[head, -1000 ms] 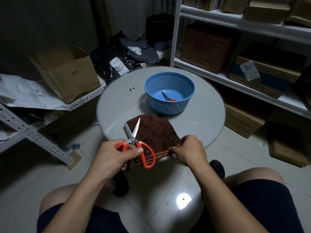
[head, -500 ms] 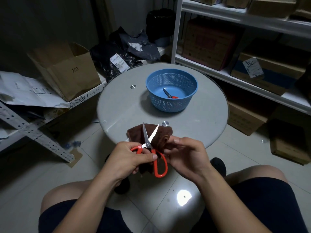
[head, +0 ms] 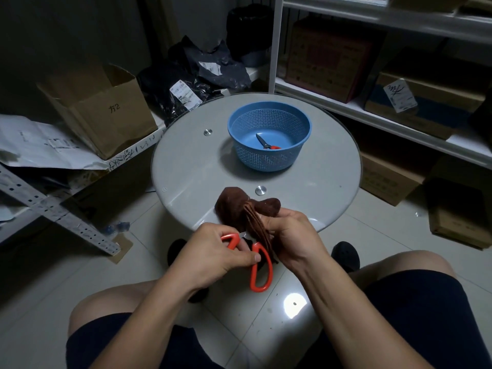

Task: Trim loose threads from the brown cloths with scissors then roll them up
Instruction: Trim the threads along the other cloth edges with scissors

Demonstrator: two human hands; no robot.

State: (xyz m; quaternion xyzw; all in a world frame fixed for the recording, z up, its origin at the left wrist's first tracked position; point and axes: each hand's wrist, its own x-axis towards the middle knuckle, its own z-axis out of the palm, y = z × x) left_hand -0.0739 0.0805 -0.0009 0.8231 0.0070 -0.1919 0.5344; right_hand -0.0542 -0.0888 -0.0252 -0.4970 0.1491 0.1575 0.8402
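A stack of brown cloths (head: 239, 211) is bunched and lifted at the near edge of the round glass table (head: 191, 166), layered edges hanging down. My right hand (head: 290, 235) grips the stack from the right. My left hand (head: 213, 257) holds orange-handled scissors (head: 259, 267) just left of the cloths; the blades are hidden behind the cloth and my fingers. A second pair of scissors (head: 266, 143) lies inside the blue basket (head: 269, 161).
White shelving (head: 399, 123) with cardboard boxes runs along the right. An open cardboard box (head: 106, 107) and black bags (head: 197, 73) sit on a low rack at left. My knees are on either side below the table.
The cloths went from lying flat on the table to being gathered and lifted off its near edge by my right hand. The scissors dropped lower, blades now hidden.
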